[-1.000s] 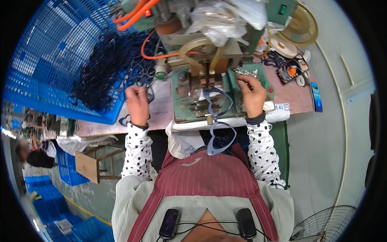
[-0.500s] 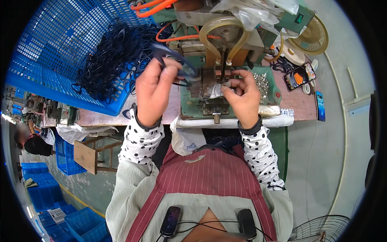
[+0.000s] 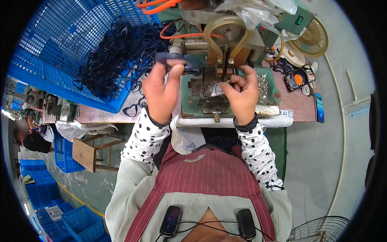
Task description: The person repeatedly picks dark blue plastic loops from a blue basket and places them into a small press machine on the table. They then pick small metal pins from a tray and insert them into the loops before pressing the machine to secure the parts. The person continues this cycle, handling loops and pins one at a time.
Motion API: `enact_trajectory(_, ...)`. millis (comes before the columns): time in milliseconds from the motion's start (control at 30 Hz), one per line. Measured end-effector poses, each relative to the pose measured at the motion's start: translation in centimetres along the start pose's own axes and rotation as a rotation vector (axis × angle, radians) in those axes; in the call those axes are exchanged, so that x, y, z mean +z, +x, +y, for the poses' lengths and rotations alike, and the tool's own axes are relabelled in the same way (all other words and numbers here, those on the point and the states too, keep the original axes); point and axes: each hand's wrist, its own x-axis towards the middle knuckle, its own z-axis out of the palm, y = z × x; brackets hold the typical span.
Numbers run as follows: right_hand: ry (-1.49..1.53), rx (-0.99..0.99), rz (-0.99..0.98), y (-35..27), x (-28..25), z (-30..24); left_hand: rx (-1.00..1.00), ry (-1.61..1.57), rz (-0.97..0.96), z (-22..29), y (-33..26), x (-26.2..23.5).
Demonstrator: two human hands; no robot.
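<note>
My left hand [image 3: 163, 92] is closed, thumb against fingers, on a dark blue strap [image 3: 193, 63] smeared by motion, just left of the press's working head. My right hand [image 3: 244, 97] is at the front of the bench press [image 3: 189, 105], its thumb and fingers curled together beside the metal block under the ram. Whatever is between those fingertips is too small to make out. A clear plastic piece [image 3: 215, 89] covers the block's front. Small shiny metal pieces [image 3: 262, 89] fill the green tray right of my right hand.
A blue plastic basket [image 3: 90, 101] holding a heap of dark blue straps [image 3: 109, 60] stands at the left. One loose strap [image 3: 131, 109] lies on the bench. Rightward are a phone [image 3: 299, 78] and a fan [image 3: 312, 37]. Another person [image 3: 36, 141] sits at far left.
My left hand has shifted slightly right and down, and the strap in it has swung to lie more level. My right hand stays at the block, its fingers slightly shifted.
</note>
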Motion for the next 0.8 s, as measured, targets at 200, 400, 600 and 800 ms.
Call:
enact_trajectory(200,-0.126,-0.105,0.03,0.6,-2.1,1.0,0.754,0.102,-0.424,-0.5,-5.4,2.7)
enact_trajectory(400,-0.657,-0.185,0.298,3.5,-12.1,9.1,0.698,0.15,-0.5,-1.7,-6.1,4.4)
enact_trajectory(600,-0.855,-0.05,0.109,1.6,-14.1,9.6,0.668,0.026,-0.493,-2.1,-6.0,4.6)
enact_trajectory(800,-1.209,-0.13,0.047,1.9,-11.8,11.4,0.636,-0.004,-0.506,-2.0,-6.1,4.5)
